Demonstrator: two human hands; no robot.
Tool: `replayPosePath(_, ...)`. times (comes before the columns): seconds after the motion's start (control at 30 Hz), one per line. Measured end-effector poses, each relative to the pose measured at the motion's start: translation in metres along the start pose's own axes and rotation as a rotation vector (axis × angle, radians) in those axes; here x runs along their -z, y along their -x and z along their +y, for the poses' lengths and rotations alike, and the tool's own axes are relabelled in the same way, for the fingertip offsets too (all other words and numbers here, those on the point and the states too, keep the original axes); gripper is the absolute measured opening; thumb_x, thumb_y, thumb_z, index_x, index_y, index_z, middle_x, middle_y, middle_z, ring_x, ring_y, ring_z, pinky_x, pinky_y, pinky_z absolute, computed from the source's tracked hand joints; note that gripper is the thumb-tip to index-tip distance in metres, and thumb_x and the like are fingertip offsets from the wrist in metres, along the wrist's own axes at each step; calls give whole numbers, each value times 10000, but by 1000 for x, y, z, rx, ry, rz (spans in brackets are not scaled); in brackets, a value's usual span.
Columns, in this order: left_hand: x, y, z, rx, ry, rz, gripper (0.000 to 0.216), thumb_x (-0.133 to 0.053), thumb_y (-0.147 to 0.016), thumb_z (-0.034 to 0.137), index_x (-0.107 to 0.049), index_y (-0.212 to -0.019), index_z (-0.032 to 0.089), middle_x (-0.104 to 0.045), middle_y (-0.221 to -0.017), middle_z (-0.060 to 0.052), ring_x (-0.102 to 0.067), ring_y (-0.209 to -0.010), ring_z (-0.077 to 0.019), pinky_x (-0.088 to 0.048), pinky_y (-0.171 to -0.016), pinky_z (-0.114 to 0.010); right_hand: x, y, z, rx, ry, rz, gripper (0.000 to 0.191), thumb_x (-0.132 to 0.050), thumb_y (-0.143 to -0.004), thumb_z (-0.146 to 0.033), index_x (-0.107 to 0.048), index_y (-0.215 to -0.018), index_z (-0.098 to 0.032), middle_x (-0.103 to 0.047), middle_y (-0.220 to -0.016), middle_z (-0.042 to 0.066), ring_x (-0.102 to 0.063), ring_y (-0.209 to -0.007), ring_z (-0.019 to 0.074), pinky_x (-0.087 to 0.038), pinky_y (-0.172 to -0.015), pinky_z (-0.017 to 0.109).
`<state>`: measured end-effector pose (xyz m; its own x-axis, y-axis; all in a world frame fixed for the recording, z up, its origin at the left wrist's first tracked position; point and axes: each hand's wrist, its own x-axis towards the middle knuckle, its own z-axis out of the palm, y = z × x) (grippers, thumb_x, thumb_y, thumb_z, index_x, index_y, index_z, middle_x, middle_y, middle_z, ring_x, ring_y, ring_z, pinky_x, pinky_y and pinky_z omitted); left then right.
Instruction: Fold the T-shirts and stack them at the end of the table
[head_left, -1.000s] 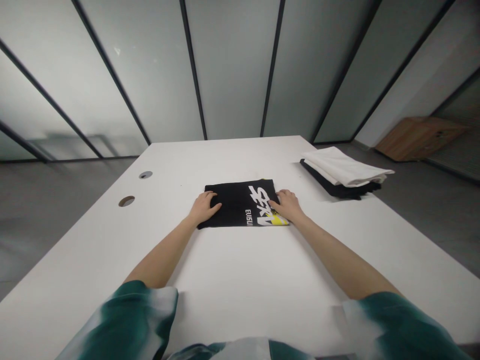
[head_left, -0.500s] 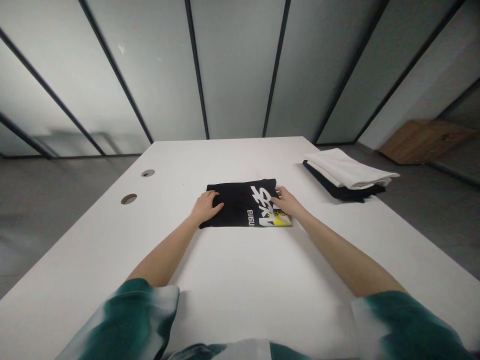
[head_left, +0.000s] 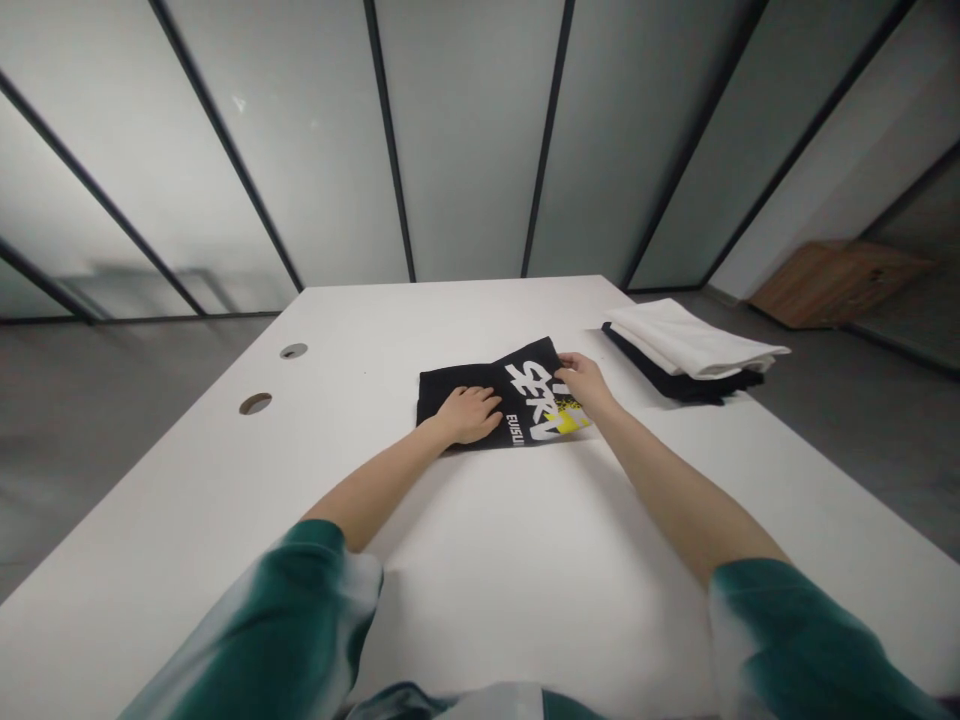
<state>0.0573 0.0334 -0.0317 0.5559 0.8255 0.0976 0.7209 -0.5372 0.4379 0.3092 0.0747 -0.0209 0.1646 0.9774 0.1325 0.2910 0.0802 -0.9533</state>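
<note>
A folded black T-shirt (head_left: 459, 378) with white lettering and a yellow patch lies on the white table (head_left: 480, 560). Its right part is lifted, with the far right corner raised above the tabletop. My left hand (head_left: 470, 413) rests on the middle of the cloth, fingers stretched out and lying flat. At the right edge, my right hand (head_left: 583, 382) grips the shirt between thumb and fingers; part of its fingertips is hidden by the fabric.
On the table's right edge sits a stack of folded cloth, white (head_left: 694, 338) on top and black (head_left: 675, 383) beneath. Two round holes, one (head_left: 293, 351) behind the other (head_left: 256, 403), are at the left. A wooden cabinet (head_left: 832, 280) stands on the floor beyond, by frosted panels.
My left hand has slid right from the shirt's left edge to its middle. My right hand has lifted the right part of the shirt, which now bends upward at the far corner.
</note>
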Motion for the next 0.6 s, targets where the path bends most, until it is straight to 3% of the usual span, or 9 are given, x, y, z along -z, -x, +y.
replayPosePath(0.1, -14, -33, 2, 6, 77, 39, 400, -543, -866, 420, -671, -1196, 233, -540, -1458, -115, -372, -1424, -336, -131, -1201, -534, 6, -15, -10, -16, -46, 38, 347, -573, -651, -143, -626, -993, -164, -719, -905, 57, -682, -809, 203, -568, -784, 364)
replayPosePath(0.17, -19, -51, 3, 6, 198, 48, 369, -561, -839, 412, -683, -1139, 238, -574, -1426, -97, -379, -1419, -322, -109, -1208, -534, 8, -24, -23, -82, -74, -13, 395, -584, -653, -123, -607, -1045, -169, -714, -846, 44, -678, -727, 194, -569, -695, 340)
replayPosePath(0.27, -15, -64, -1, 55, 549, 128, 336, -490, -850, 414, -693, -1051, 238, -646, -1331, -74, -501, -1314, -268, -230, -1190, -471, 5, -33, -45, -162, -106, -131, 438, -608, -661, -92, -594, -1091, -175, -673, -708, 2, -640, -604, 174, -529, -575, 291)
replayPosePath(0.37, 1, -55, -14, 264, 951, 305, 413, -386, -892, 455, -667, -1070, 210, -667, -1278, -99, -591, -1197, -244, -409, -1073, -420, -10, -36, -62, -158, -134, -208, 385, -634, -670, -76, -608, -1041, -175, -599, -593, -41, -577, -526, 138, -455, -502, 231)
replayPosePath(0.43, 14, -42, -24, 419, 1108, 345, 485, -340, -913, 523, -647, -1095, 195, -666, -1267, -125, -610, -1171, -255, -455, -1012, -418, -29, -35, -68, -136, -166, -249, 347, -654, -670, -79, -609, -1000, -174, -560, -556, -58, -541, -498, 120, -410, -470, 208)
replayPosePath(0.6, 29, -11, -42, 556, 1314, 167, 761, -295, -850, 754, -599, -1211, 156, -658, -1244, -205, -625, -1156, -311, -492, -956, -426, -94, -27, -70, -114, -278, -237, 315, -639, -647, -54, -580, -928, -182, -508, -539, -77, -505, -466, 105, -394, -453, 204)
